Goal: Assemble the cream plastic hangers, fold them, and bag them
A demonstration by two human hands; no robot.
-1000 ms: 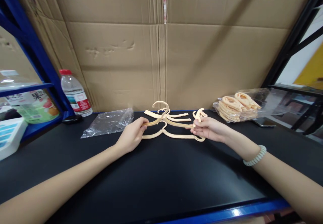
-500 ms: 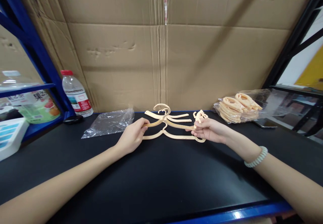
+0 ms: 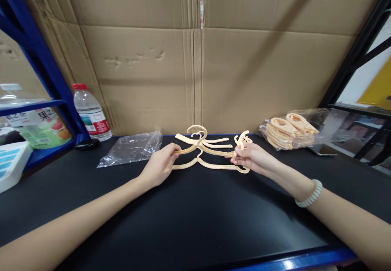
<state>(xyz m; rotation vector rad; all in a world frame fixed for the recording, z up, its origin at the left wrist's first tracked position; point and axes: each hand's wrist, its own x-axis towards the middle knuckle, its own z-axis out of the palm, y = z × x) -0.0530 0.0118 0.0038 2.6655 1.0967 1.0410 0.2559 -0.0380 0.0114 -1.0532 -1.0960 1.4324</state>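
Observation:
A cream clothes hanger (image 3: pixel 187 150) with its hook upward is stretched between my two hands, a little above the table. My left hand (image 3: pixel 161 162) pinches its left arm end. At the other end my right hand (image 3: pixel 253 157) closes its fingers on the arm tip, with a small curved cream piece (image 3: pixel 243 136) rising from the fingertips. Whether that piece is joined to the arm is hidden by my fingers. In front lies a second hanger (image 3: pixel 218 166), its left end behind my left hand and a looped piece (image 3: pixel 243 170) at its right end. More hanger parts (image 3: pixel 217 140) lie behind.
A crumpled clear bag (image 3: pixel 131 147) lies to the left, near a red-capped water bottle (image 3: pixel 92 114). At the back right, a clear bag of folded cream parts (image 3: pixel 281 132) rests beside a phone (image 3: pixel 323 150). Cardboard (image 3: pixel 146 67) walls off the back; blue frame posts stand left.
The curved piece at my right fingertips has tilted more upright, and my right fingers have shifted slightly. My left hand and the held hanger stay nearly in place.

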